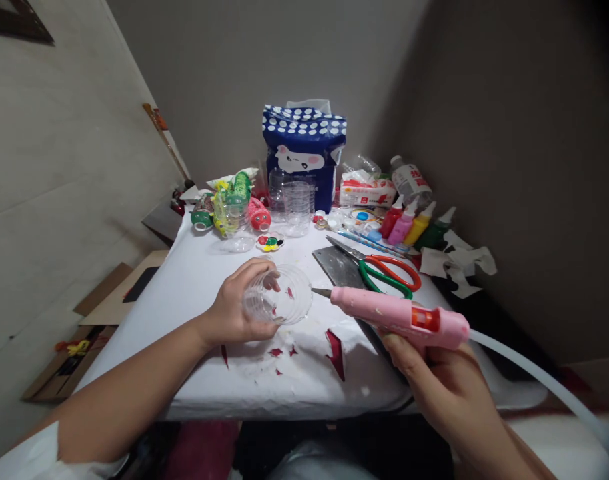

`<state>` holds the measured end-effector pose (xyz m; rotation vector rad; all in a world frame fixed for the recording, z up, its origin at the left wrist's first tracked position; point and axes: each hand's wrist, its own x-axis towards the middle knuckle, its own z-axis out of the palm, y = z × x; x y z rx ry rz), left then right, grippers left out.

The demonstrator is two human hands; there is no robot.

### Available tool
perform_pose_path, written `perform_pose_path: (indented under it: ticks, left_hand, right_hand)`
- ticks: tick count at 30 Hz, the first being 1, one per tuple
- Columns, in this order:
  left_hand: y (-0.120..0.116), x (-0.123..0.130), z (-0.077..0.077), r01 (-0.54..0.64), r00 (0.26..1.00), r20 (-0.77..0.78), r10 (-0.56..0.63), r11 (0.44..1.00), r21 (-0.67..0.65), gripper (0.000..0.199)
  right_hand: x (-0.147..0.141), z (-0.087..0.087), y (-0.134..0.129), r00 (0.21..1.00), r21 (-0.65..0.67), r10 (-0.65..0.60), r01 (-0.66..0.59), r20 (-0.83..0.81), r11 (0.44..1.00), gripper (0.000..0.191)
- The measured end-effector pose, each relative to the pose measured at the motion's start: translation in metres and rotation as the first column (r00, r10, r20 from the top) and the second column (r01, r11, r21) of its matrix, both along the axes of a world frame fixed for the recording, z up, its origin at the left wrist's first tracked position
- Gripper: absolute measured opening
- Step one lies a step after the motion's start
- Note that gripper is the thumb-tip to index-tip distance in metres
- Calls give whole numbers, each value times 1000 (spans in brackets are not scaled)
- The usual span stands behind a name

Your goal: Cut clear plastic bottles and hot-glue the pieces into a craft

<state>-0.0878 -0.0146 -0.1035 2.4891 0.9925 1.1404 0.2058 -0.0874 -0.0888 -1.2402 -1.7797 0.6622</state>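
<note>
My left hand [239, 303] is closed around a clear ribbed plastic cup [289, 297], perhaps a cut bottle piece, tipped on its side with its round rim toward the right. In my right hand [439, 373] is a pink hot glue gun [384, 308], held by its handle. Its dark nozzle points left and is at the cup's rim; whether it touches, I cannot tell. A long white glue stick [529, 363] runs out of the gun's back end. Through the clear plastic, fingers of my left hand show.
Scissors [389, 270] with red and green handles lie on a dark metal plate [334, 263]. Several paint bottles [407, 227] stand back right. Clear cups [298, 207], painted bottle figures [259, 215] and a blue bag [304, 160] are behind. Red scraps [335, 353] mark the white cloth [194, 393].
</note>
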Motion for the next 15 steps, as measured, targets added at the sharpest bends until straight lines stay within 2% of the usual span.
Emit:
perform_pose_path:
  ticks: [6,11,15]
  left_hand:
    - [3,-3,-6,20,999,26,-20,1000,-2,70]
    - [3,-2,-7,11,1000,27,-10,1000,-20,68]
    - [3,0,-5,34,999,29,-34,999,32,65]
  right_hand:
    - [6,-4,-6,1000,-20,23,-23,-8,1000,27]
    - [-1,-1,-8,999,81,5,-1,-50,997,26]
    - [-17,2,-5,991,102,105,-96,-83,990,20]
